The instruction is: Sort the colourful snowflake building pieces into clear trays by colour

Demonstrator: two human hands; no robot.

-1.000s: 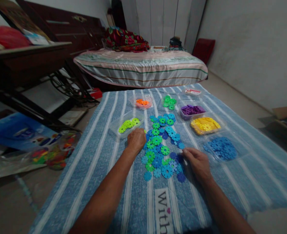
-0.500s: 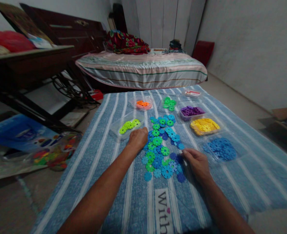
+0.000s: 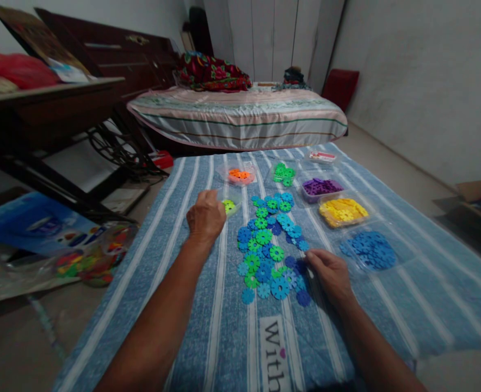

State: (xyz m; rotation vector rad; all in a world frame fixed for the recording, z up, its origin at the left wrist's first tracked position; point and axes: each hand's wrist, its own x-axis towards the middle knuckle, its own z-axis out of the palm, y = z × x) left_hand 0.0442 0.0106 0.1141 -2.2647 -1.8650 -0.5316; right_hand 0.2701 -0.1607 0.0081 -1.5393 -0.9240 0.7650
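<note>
Left hand [image 3: 207,216] had just shifted left from the blue-green discs [image 3: 266,251] mid-cloth [image 3: 183,326] to the lime tub [image 3: 233,195], apparently moving work there, grip untellable; right hand [image 3: 329,271] sat right of the discs, grip together.

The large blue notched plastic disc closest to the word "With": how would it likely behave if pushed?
The large blue notched plastic disc is probably stiff and light, looking thin. Lying nearly flat, it would likely slide, not roll. The paler blue disc beside it might shift too, sitting so close.
</note>
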